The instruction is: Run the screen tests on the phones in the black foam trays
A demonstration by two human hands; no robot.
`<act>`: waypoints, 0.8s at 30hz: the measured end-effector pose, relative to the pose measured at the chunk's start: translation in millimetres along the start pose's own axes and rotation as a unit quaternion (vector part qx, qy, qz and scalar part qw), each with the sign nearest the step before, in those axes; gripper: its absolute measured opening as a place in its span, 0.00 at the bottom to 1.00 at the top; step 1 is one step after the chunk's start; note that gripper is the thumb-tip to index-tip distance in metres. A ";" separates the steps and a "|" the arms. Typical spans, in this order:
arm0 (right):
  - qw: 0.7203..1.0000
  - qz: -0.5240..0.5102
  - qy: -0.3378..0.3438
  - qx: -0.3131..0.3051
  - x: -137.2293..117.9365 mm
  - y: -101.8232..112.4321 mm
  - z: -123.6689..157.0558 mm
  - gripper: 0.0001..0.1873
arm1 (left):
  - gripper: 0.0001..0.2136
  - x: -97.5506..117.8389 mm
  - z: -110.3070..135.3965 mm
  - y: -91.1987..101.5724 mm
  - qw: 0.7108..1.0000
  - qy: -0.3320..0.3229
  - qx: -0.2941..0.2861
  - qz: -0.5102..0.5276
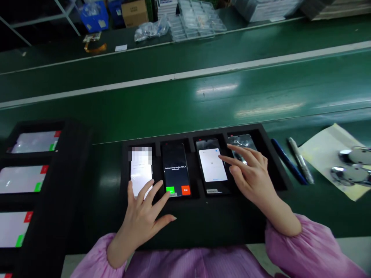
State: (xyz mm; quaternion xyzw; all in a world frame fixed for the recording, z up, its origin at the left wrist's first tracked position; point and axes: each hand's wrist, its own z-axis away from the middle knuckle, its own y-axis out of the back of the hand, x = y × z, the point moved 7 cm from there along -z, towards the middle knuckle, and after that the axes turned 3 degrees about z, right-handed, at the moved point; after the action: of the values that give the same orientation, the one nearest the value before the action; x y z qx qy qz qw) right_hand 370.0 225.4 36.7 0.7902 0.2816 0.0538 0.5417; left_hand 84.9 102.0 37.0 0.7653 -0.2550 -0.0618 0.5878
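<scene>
In front of me lies a black foam tray [158, 164] with several smartphones in its slots. My left hand [143, 214] is spread over the lower part of the leftmost phone [141, 170], whose screen is lit white. Its index finger reaches the bottom of the second phone [175, 166], near a green button beside a red "Fail" button. My right hand [252, 172] has its fingers apart, one fingertip at the upper right of the third phone's white screen [213, 166]. Partly covered by that hand is a fourth phone [242, 141], its face dark and shiny.
To the left, a second black tray [55, 185] holds several phones with white screens. A blue pen [288, 161], a silver pen [300, 160] and yellowish paper [324, 154] under round metal parts [355, 173] lie right. Clear plastic trays [199, 19] and a blue bin [94, 17] stand behind.
</scene>
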 end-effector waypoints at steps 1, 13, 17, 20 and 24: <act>1.000 0.000 -0.010 -0.003 2.7 -0.7 -1.4 0.20 | 0.19 1.3 -0.7 0.0 1.000 -0.002 -0.004 -0.006; 0.986 -0.084 0.132 -0.053 -17.7 4.9 22.7 0.24 | 0.19 -74.5 -94.4 -3.9 0.997 0.071 -0.014 -0.029; 0.989 -0.047 0.134 -0.032 -20.7 1.9 29.7 0.21 | 0.18 -78.4 -119.1 -13.8 0.996 0.072 -0.037 -0.026; 0.988 -0.047 0.143 -0.023 -21.7 0.1 29.6 0.20 | 0.16 -69.7 -115.3 -11.7 0.997 0.063 -0.049 -0.014; 0.986 -0.053 0.161 -0.010 -23.1 1.0 29.3 0.20 | 0.14 -56.3 -98.6 0.9 0.996 0.016 -0.054 0.072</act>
State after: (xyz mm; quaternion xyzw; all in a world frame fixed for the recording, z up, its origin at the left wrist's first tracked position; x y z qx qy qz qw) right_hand 362.5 189.4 30.8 0.7498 0.4060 0.1539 0.4993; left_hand 74.9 213.5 55.9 0.7129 -0.2963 -0.0202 0.6352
